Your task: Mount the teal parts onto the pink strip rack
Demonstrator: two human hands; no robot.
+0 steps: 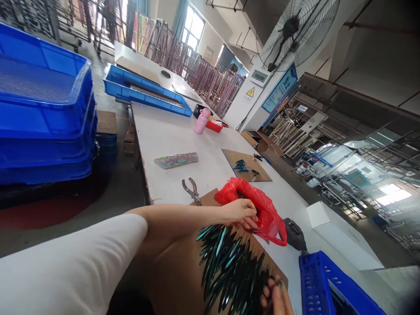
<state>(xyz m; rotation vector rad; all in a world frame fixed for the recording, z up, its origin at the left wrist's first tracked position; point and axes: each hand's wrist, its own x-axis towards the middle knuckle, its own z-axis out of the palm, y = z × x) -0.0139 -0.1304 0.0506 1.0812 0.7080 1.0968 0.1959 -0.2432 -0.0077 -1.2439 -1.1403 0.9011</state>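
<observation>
My left hand (241, 213) reaches across to a red plastic bag (262, 210) and its curled fingers pinch the bag's open edge. Below it, a pile of dark teal pointed pieces (229, 267) lies spread on a brown cardboard sheet (173, 275) on the white table (170, 135). My right hand (277, 299) sits at the bottom edge beside the pile, fingers pressed together around something small I cannot make out. Grey pliers (192, 190) lie just beyond the cardboard.
A blue crate (328, 284) stands at the lower right, with a dark object (294, 234) and a white box (341, 238) near it. Farther along the table: a second cardboard with teal pieces (246, 166), a patterned strip (176, 160), a pink bottle (201, 120), a blue tray (144, 89). Stacked blue crates (42, 109) stand left.
</observation>
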